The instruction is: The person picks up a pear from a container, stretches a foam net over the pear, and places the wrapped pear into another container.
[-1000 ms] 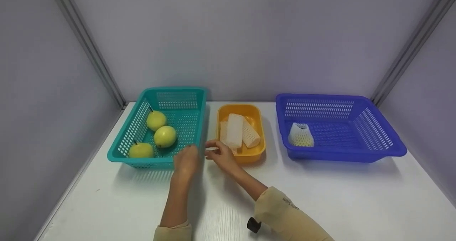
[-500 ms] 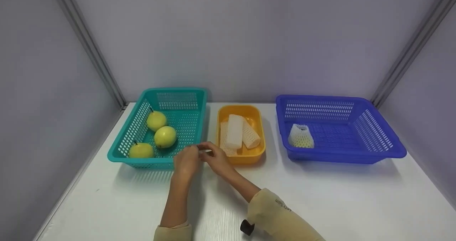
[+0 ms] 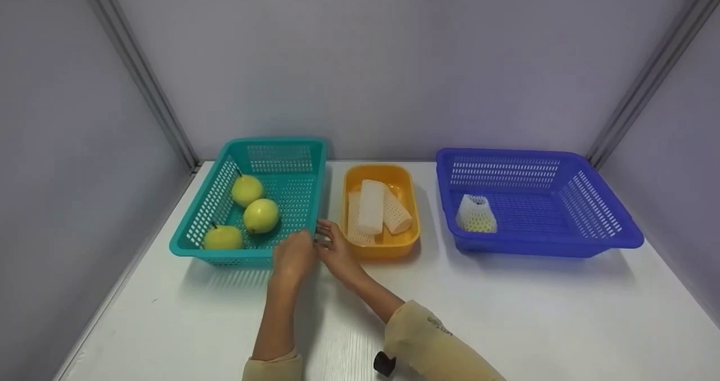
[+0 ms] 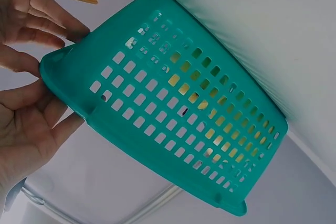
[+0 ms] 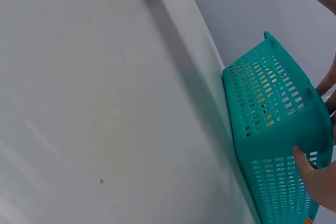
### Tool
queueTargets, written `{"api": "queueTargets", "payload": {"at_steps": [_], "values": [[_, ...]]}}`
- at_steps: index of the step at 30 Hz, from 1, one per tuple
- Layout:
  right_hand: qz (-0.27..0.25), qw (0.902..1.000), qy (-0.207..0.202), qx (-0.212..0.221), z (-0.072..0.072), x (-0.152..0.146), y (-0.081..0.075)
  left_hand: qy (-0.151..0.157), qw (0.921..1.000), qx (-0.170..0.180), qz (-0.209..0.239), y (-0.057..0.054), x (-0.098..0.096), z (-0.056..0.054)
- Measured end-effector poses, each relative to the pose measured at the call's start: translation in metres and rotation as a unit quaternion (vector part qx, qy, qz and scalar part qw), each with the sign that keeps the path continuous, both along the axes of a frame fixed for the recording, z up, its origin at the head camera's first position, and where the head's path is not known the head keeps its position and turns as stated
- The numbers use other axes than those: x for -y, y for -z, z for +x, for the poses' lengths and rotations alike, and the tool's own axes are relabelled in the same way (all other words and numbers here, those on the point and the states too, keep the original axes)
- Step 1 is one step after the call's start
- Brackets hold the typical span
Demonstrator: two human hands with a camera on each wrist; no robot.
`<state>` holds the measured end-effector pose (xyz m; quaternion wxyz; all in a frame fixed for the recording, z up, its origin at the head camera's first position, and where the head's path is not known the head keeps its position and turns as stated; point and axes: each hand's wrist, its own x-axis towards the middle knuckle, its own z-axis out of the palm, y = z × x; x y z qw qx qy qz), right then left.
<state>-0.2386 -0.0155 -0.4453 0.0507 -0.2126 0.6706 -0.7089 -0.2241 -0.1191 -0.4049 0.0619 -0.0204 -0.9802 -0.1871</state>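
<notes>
A teal perforated basket [image 3: 289, 201] stands at the left and holds several yellow-green pears [image 3: 261, 216]. My left hand [image 3: 293, 257] grips the rim at its front right corner, fingers curled. Close beside it, my right hand [image 3: 337, 254] touches the basket's right side near the same corner, its fingers fairly straight and spread. In the left wrist view, the left hand [image 4: 26, 135] is at the rim and the right hand's fingertips [image 4: 79, 31] meet the side wall. One fingertip [image 5: 297, 152] of the right hand rests on the basket's wall in the right wrist view.
An orange tray [image 3: 415, 212] with several white foam net sleeves [image 3: 371, 206] stands just right of my right hand. Farther right, a purple basket [image 3: 540, 243] holds a pear in a foam net [image 3: 476, 213]. Grey walls enclose the white table [image 3: 506, 313].
My right hand has moved left, from apart beside the orange tray to touching the teal basket's side. The left hand stays at the corner. The baskets and pears have not visibly moved.
</notes>
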Motion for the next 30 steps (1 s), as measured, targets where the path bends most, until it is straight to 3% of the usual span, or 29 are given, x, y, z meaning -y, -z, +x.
{"api": "queueTargets", "payload": {"at_steps": [7, 16, 25, 30], "values": [[0.005, 0.9996, -0.007, -0.027, -0.001, 0.001, 0.000, -0.011, 0.9997, 0.019, 0.008, -0.003, 0.000, -0.002], [-0.071, 0.9954, 0.019, 0.062, -0.013, 0.014, 0.029, -0.017, 0.9987, 0.045, 0.013, -0.006, 0.014, -0.011], [-0.103, 0.9915, 0.016, 0.078, -0.013, 0.015, 0.032, -0.042, 0.9970, 0.054, -0.035, -0.014, 0.047, -0.029], [-0.101, 0.9909, 0.018, 0.087, -0.012, 0.015, 0.032, -0.043, 0.9925, 0.095, -0.063, -0.011, 0.068, -0.042]]}}
